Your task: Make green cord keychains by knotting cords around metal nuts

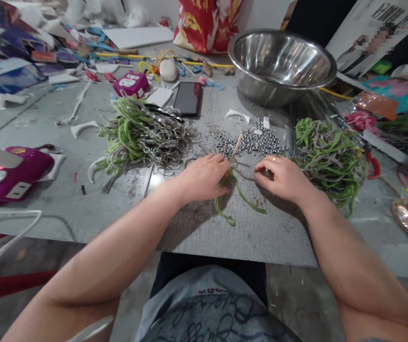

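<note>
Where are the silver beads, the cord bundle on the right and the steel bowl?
Silver beads [257,142]: head view, middle of the scattered pile.
Cord bundle [330,159]: head view, middle of the green and grey tangle.
Steel bowl [271,94]: head view, near outer wall.

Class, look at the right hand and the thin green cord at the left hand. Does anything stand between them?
Nothing visible blocks the right hand from the thin green cord at the left hand; only a thin grey cord stretches across the gap. The small round silver beads lie beyond it.
</note>
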{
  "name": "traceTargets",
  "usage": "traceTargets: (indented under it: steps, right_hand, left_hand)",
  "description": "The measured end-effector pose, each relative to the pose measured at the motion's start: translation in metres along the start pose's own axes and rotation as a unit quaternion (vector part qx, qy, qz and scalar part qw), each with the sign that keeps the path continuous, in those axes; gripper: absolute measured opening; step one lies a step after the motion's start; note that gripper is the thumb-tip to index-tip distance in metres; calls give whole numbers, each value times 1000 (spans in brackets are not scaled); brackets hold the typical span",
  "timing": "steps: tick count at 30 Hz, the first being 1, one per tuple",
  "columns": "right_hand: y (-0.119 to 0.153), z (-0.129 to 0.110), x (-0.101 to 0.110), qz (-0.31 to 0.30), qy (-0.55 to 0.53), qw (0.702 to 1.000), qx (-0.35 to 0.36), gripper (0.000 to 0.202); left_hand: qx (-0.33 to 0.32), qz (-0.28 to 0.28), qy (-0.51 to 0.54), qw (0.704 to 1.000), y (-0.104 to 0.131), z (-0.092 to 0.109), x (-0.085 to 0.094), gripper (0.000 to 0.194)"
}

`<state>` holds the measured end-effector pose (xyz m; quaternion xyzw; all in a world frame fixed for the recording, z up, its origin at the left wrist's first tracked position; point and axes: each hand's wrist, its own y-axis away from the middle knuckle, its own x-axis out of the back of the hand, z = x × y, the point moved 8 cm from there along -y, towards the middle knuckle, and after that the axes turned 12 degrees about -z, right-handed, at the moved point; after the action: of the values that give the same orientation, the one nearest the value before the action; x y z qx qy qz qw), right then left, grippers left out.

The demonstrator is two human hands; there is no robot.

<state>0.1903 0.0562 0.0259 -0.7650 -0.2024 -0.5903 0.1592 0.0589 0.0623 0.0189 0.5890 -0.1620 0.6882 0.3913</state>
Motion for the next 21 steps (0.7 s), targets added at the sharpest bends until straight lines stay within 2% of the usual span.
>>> traceTargets:
  steps: [7,16,21]
  right_hand:
    - [-5,1,-9,17,3,1000,0,13]
    - [-6,19,-7,81,-38,994,-70,16]
    - [-10,25,-2,94,-27,989,-113,19]
  left_hand:
    - [-10,-76,5,997,1,-1,-9,34]
    - [-49,-122,7,991,12,2,-12,50]
    - [-56,-132,-2,990,19,6,-9,57]
